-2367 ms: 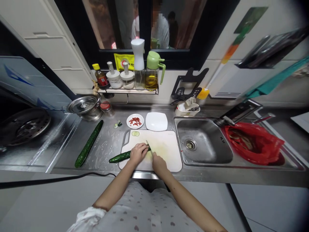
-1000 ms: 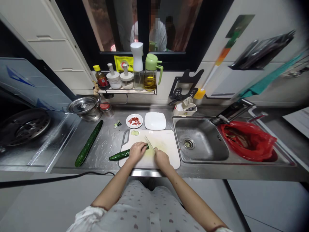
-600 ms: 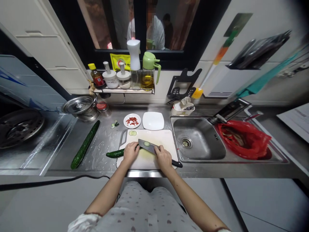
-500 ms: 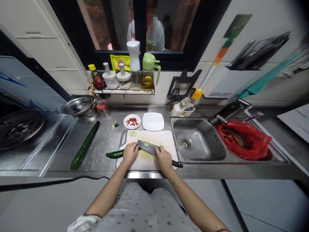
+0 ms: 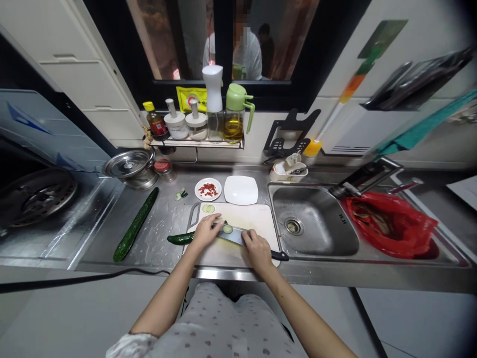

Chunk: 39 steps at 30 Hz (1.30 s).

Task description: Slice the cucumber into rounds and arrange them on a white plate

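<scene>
My right hand (image 5: 257, 248) grips a kitchen knife (image 5: 234, 236), its fingers on the blade near the black handle (image 5: 279, 255). The blade lies slanted over the white cutting board (image 5: 257, 216). A round cucumber slice (image 5: 227, 229) rests on the blade. My left hand (image 5: 206, 232) is at the blade's far end, thumb and fingers closed around a pale cucumber slice that is partly hidden. Under that hand runs a cut cucumber (image 5: 181, 239), its dark end sticking out left. Other slices (image 5: 208, 209) lie at the board's upper left corner.
A whole cucumber (image 5: 136, 224) lies left on the steel counter. Behind the board stand a plate of chopped red pieces (image 5: 208, 196) and a white plate (image 5: 241, 190). Right are the sink (image 5: 316, 219) and a red bag (image 5: 391, 228). Seasoning bottles fill a rack (image 5: 197, 144).
My left hand has moved slightly away from me, its fingers reaching to the slices at the blade. The slice on the blade has shifted a little left. The view has turned slightly.
</scene>
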Motion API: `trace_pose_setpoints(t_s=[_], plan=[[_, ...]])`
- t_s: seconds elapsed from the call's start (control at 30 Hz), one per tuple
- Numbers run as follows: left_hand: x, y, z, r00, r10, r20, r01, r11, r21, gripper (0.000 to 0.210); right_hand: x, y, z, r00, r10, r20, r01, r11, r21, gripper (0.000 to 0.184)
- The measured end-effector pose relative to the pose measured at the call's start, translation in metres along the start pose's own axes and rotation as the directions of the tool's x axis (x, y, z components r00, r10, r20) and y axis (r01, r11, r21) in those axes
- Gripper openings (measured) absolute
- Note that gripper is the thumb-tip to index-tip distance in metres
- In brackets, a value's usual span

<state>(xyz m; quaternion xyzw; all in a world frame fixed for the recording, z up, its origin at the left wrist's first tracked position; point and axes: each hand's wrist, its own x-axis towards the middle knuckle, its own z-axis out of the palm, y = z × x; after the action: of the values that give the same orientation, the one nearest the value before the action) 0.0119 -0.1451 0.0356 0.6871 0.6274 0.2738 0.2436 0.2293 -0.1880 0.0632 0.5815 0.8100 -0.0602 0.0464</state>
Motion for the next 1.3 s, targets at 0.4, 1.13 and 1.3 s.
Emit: trace_pose_setpoints(t_s=[0.4,1.13,1.3], plan=[[0.005,0.022,0.002,0.980,0.081,0.184,-0.072,0.996,-0.053,0.021,0.000,0.006,-0.001,0.999,-0.041,-0.029,0.041,0.999,-0.008,0.036],[0.060,-0.034,0.022,0.810,-0.569,-0.144,0.563,0.822,-0.080,0.014,-0.012,0.037,0.016,0.988,0.138,-0.065,-0.136,0.990,0.041,0.033],[0.069,-0.036,0.026,0.832,-0.538,-0.135,0.546,0.837,0.031,0.015,-0.013,0.040,0.019,0.985,0.154,-0.082,-0.150,0.987,0.057,0.030]])
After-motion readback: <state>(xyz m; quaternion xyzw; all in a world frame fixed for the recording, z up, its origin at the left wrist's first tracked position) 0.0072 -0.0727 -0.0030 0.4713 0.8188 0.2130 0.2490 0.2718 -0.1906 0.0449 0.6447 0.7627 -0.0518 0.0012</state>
